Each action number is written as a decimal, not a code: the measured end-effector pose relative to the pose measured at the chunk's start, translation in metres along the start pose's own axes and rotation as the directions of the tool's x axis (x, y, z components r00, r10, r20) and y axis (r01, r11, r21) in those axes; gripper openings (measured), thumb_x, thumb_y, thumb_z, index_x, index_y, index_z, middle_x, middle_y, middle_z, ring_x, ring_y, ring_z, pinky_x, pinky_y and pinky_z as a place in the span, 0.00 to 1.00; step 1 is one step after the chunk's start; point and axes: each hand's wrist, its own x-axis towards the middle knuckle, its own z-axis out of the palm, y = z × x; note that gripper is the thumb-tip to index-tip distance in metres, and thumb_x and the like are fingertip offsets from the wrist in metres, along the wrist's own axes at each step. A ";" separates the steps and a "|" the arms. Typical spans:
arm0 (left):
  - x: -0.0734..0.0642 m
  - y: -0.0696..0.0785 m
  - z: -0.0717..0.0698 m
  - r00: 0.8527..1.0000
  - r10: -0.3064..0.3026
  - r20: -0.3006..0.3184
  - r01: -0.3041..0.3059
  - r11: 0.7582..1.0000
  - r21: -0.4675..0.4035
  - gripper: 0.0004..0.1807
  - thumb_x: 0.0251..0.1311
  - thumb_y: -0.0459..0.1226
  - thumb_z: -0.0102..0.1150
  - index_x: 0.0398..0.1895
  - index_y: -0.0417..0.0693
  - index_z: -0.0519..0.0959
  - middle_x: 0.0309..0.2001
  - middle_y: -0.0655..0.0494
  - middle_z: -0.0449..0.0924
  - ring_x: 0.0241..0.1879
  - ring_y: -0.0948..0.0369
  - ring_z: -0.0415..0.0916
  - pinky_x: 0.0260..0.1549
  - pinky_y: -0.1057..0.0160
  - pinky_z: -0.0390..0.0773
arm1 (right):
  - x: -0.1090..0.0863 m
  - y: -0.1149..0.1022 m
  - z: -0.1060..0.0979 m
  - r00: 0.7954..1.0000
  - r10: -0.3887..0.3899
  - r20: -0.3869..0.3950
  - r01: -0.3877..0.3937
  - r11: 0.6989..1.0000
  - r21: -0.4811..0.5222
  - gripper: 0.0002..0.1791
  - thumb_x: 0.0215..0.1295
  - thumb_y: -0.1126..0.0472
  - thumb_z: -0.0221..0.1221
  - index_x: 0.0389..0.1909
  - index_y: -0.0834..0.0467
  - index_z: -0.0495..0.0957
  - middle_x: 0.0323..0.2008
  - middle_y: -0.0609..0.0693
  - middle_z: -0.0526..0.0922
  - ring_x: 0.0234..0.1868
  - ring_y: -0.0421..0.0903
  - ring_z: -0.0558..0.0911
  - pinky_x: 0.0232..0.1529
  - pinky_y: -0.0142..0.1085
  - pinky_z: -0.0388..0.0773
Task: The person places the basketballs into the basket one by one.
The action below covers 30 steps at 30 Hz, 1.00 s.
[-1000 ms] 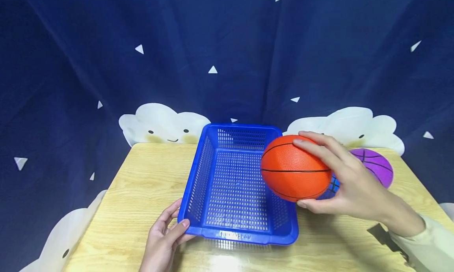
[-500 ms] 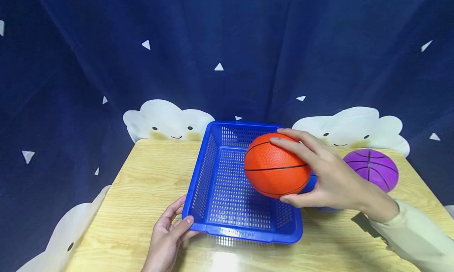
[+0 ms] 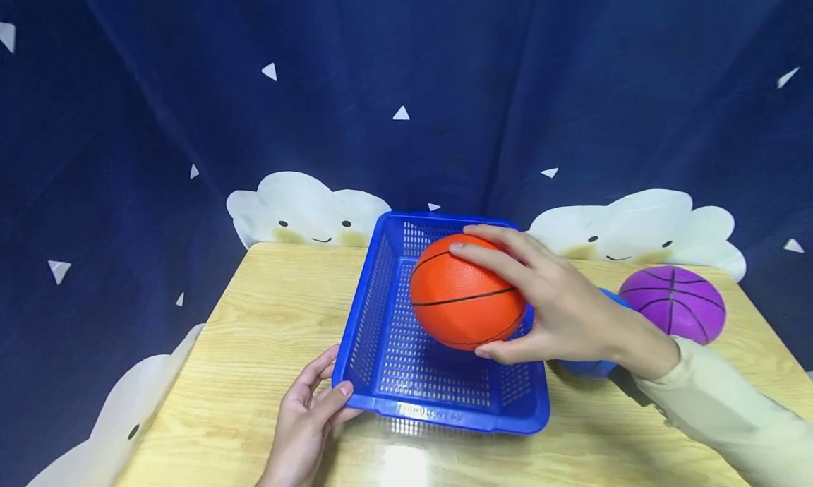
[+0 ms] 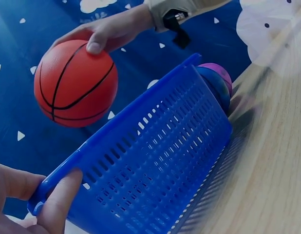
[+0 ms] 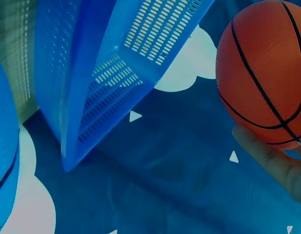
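A person is holding an orange ball over a blue basket on a wooden worktop (image 3: pixel 254 310).

The blue basket (image 3: pixel 381 310) is being steadied by the left hand (image 3: pixel 309 418), thumb clamped on its near rim, while the right hand (image 3: pixel 559 310), gripping the orange ball (image 3: pixel 460 296), is hovering above; lowering and letting go looks to be next. A purple ball (image 3: pixel 679 300) and a blue ball (image 3: pixel 587 367) are waiting alongside.
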 end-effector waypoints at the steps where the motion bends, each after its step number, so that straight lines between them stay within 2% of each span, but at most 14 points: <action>1: 0.000 0.000 0.000 1.000 -0.001 -0.002 0.001 1.000 -0.001 0.36 0.72 0.19 0.57 0.80 0.24 0.59 0.59 0.38 0.68 0.50 0.50 0.89 0.54 0.51 0.92 | 0.002 0.000 0.001 1.000 -0.005 0.006 0.005 1.000 -0.003 0.57 0.52 0.36 0.82 0.82 0.46 0.68 0.79 0.53 0.66 0.74 0.58 0.72 0.59 0.60 0.88; 9: -0.001 0.001 0.001 1.000 0.007 -0.001 -0.007 1.000 -0.003 0.35 0.71 0.19 0.58 0.79 0.23 0.59 0.59 0.37 0.70 0.51 0.51 0.88 0.52 0.52 0.93 | 0.014 0.000 0.017 0.997 -0.031 0.064 0.032 0.999 -0.013 0.59 0.48 0.40 0.83 0.82 0.45 0.67 0.79 0.55 0.66 0.73 0.59 0.72 0.56 0.57 0.91; 16: -0.001 0.001 0.000 1.000 0.005 0.007 -0.005 1.000 -0.013 0.35 0.72 0.19 0.57 0.80 0.24 0.59 0.60 0.36 0.69 0.54 0.50 0.87 0.54 0.52 0.92 | 0.025 -0.003 0.030 0.990 -0.045 0.135 0.049 0.998 -0.027 0.58 0.51 0.38 0.81 0.83 0.43 0.66 0.79 0.54 0.65 0.73 0.57 0.70 0.53 0.54 0.92; 24: -0.001 0.002 0.001 1.000 -0.005 0.014 0.005 0.999 -0.032 0.35 0.72 0.19 0.56 0.80 0.25 0.59 0.60 0.35 0.68 0.56 0.48 0.86 0.55 0.52 0.91 | 0.031 -0.003 0.051 0.971 -0.070 0.228 0.074 0.997 -0.010 0.55 0.54 0.38 0.79 0.82 0.44 0.66 0.77 0.55 0.67 0.73 0.58 0.72 0.54 0.57 0.91; 30: -0.001 0.003 0.001 1.000 -0.009 0.012 0.009 0.999 -0.039 0.35 0.72 0.19 0.56 0.80 0.25 0.60 0.58 0.37 0.67 0.54 0.48 0.87 0.55 0.52 0.91 | 0.034 -0.001 0.066 0.951 -0.069 0.300 0.069 0.998 0.011 0.55 0.53 0.41 0.79 0.82 0.45 0.67 0.77 0.56 0.67 0.73 0.60 0.71 0.54 0.59 0.91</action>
